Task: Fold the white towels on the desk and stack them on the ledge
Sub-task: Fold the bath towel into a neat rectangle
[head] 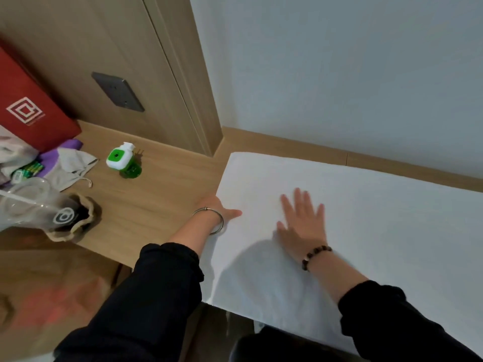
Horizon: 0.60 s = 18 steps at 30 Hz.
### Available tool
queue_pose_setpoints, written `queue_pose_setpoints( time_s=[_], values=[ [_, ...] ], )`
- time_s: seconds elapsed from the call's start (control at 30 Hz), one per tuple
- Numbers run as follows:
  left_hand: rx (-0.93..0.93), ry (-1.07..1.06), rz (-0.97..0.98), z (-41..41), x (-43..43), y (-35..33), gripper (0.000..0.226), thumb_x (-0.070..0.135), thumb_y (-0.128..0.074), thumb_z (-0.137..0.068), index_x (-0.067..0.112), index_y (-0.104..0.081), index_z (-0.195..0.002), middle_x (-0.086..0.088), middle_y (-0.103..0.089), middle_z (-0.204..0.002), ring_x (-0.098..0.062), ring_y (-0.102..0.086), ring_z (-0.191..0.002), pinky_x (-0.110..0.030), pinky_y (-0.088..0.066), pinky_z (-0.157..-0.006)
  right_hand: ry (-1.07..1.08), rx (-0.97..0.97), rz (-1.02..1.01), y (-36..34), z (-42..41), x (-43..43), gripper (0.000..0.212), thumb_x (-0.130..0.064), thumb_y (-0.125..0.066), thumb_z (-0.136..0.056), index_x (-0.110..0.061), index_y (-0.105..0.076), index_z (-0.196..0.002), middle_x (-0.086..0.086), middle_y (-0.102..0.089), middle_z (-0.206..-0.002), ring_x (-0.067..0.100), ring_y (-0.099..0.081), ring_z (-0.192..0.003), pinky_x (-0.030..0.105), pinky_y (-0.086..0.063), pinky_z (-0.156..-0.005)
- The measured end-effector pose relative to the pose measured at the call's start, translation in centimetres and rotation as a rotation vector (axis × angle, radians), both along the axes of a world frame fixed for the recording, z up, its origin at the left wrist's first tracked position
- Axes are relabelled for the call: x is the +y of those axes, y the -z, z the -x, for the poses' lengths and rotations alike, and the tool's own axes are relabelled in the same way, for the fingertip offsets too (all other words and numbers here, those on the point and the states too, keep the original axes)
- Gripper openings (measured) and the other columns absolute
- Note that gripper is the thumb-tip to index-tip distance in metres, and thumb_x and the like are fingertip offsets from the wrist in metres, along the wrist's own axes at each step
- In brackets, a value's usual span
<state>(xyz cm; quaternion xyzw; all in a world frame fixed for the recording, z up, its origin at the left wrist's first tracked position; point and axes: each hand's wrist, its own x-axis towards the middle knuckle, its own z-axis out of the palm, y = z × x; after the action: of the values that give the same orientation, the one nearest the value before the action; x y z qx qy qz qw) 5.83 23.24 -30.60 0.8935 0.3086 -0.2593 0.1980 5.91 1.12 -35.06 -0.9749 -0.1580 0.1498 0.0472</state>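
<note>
Smoothing towel flat on desk, pre-fold step. Pressing palm-down with right hand, fingers straight and spread. Probably pinching near edge with left hand: thumb on top, fingers hidden underneath. Next: lift edge, carry across, align corners

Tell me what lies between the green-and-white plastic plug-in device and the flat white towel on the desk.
Nothing: the head view shows only bare wooden desk between the green-and-white plug-in device and the white towel.
</note>
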Motion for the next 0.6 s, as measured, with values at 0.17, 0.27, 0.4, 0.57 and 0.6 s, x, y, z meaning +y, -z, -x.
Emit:
queue_pose_setpoints(
  time_s=[0.17, 0.27, 0.4, 0.57, 0.6],
  values=[
    [-0.009, -0.127, 0.105, 0.8, -0.4, -0.7, 0.077, 0.053, -0.074, -0.072, 0.008, -0.048, -0.128, -0.007, -0.056, -0.128, -0.027, -0.055, -0.114, -0.030, -0.042, -0.083, 0.280, 0.078, 0.043, 0.1, 3.1, -4.7, 0.075, -0.059, -0.021, -0.091, -0.030, 0.016, -0.149, 0.002, 0.026, -0.155, 0.022, 0.023, -0.143, 0.056, 0.009, -0.112],
    [-0.043, -0.175, 0.237, 0.9, 0.0, -1.1, 0.060, 0.042, -0.078, -0.072, 0.012, -0.057, -0.118, -0.005, -0.062, -0.119, -0.024, -0.058, -0.097, -0.029, -0.043, -0.079, 0.294, 0.086, 0.033, 0.2, 3.9, -4.4, 0.071, -0.059, -0.016, -0.092, -0.031, 0.018, -0.148, 0.002, 0.027, -0.155, 0.023, 0.023, -0.143, 0.057, 0.009, -0.111],
    [-0.105, -0.179, 0.345, 0.7, 0.5, -3.0, 0.037, 0.031, -0.077, -0.072, 0.014, -0.060, -0.100, -0.002, -0.064, -0.093, -0.026, -0.062, -0.093, -0.035, -0.050, -0.087, 0.279, 0.078, 0.051, 0.1, 3.2, -3.2, 0.067, -0.058, -0.012, -0.093, -0.033, 0.020, -0.146, 0.004, 0.028, -0.154, 0.027, 0.023, -0.143, 0.060, 0.007, -0.110],
    [-0.332, -0.155, 0.309, -0.8, 0.0, -7.7, 0.025, 0.017, -0.073, -0.071, 0.013, -0.064, -0.095, 0.000, -0.064, -0.083, -0.020, -0.061, -0.075, -0.026, -0.047, -0.063, 0.239, 0.187, -0.001, -1.2, 1.4, 0.6, 0.065, -0.058, -0.011, -0.095, -0.035, 0.021, -0.145, 0.003, 0.032, -0.153, 0.030, 0.026, -0.141, 0.062, 0.009, -0.108],
    [-0.349, -0.141, 0.311, -1.1, -0.3, -8.9, 0.028, 0.017, -0.073, -0.072, 0.012, -0.064, -0.098, -0.002, -0.064, -0.088, -0.022, -0.061, -0.080, -0.028, -0.048, -0.068, 0.226, 0.247, -0.056, -1.6, 0.9, 1.2, 0.064, -0.058, -0.012, -0.095, -0.037, 0.019, -0.146, 0.001, 0.031, -0.153, 0.029, 0.027, -0.141, 0.061, 0.010, -0.109]
  ],
)
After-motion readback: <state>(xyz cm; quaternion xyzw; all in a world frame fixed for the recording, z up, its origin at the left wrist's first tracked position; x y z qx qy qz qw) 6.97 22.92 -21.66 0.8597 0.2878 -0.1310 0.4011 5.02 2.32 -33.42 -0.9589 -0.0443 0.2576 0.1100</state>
